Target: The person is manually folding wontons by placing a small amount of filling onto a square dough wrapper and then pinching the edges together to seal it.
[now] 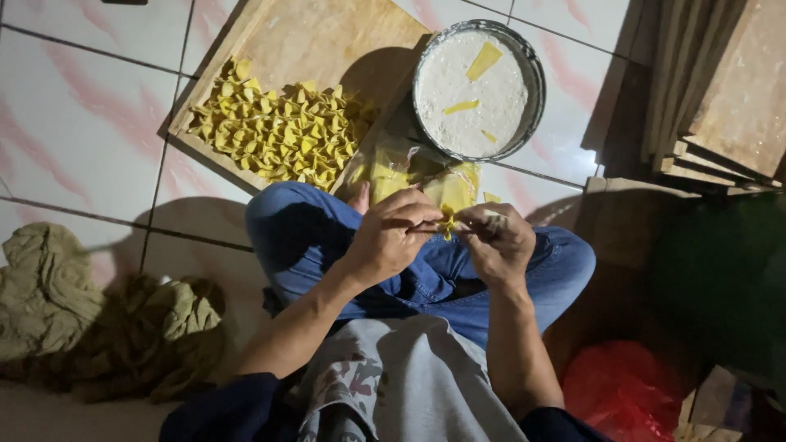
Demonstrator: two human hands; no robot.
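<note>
Nearest the camera is the person's own lap: a grey shirt front (pixel 409 385) with a patterned patch, and crossed legs in blue jeans (pixel 327 237) on a white tiled floor (pixel 74 106).

At the far left a crumpled olive-brown cloth (pixel 90 311) lies on the tiles beside the knee. Further up, a flat wooden board (pixel 327 37) carries a heap of small folded yellow dumplings (pixel 278 131), packed close and touching one another.

In the middle, the left hand (pixel 389 237) and the right hand (pixel 495 237) meet over the lap. Both are closed in a pinch on one small yellow dumpling wrapper (pixel 448 219), which sits squarely between the fingertips, touching both. The left hand seems to hold a thin stick or spatula as well, its long axis running left to right toward the wrapper, though the dim light makes this hard to settle. Neither hand is clearly nearer; the wrapper lies to the right of the left hand and to the left of the right hand.

Just beyond the hands, a stack of flat yellow wrappers (pixel 426 184) rests on clear plastic by the shin. Above it stands a round metal bowl (pixel 534 69) of pale filling (pixel 467 106), with a few yellow scraps on top, touching the board's edge.

At right, wooden boards (pixel 729 98) are stacked, and a red plastic bag (pixel 618 385) lies low beside the right knee.
</note>
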